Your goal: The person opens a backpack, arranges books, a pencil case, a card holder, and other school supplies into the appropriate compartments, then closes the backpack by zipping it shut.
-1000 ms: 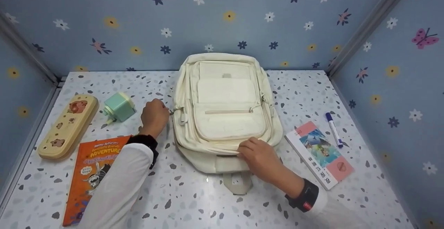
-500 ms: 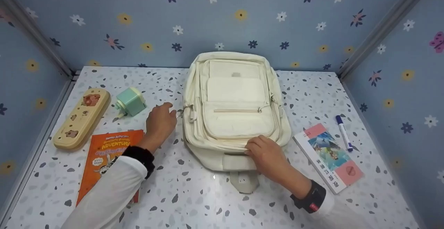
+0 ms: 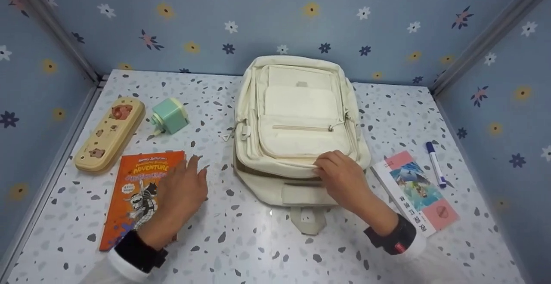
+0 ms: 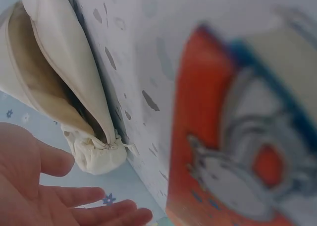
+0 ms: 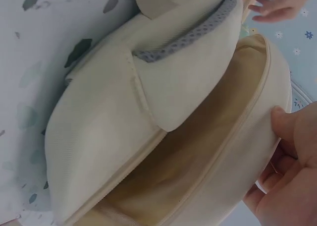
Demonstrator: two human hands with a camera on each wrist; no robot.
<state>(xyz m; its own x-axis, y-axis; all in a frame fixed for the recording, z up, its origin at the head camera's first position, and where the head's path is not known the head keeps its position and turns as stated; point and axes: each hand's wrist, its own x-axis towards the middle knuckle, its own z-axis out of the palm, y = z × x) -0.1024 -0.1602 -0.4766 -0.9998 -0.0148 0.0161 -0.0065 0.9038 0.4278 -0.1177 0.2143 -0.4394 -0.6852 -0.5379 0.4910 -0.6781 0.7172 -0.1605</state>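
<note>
As I watch from my remote post, the left hand is away from the flank of the cream backpack, its place a second ago, and hangs over the orange book: fingers extended, grasping nothing; whether it touches the cover, I cannot tell.
Right hand: as before, at the backpack's near edge, pinching the rim.
Backpack: mid-table, front panel up, main compartment gaping wider than earlier, tan lining visible.
Left of it: yellow case with animal pictures; mint-green box; orange book, partly masked by the left hand and wrist.
Right of it: pink-and-white book; beside that, a purple-capped marker.
Lettering: "ADVENTURE" on the orange cover; characters on the pink-and-white book and a red tag on the right wrist strap, too small for me to read.
</note>
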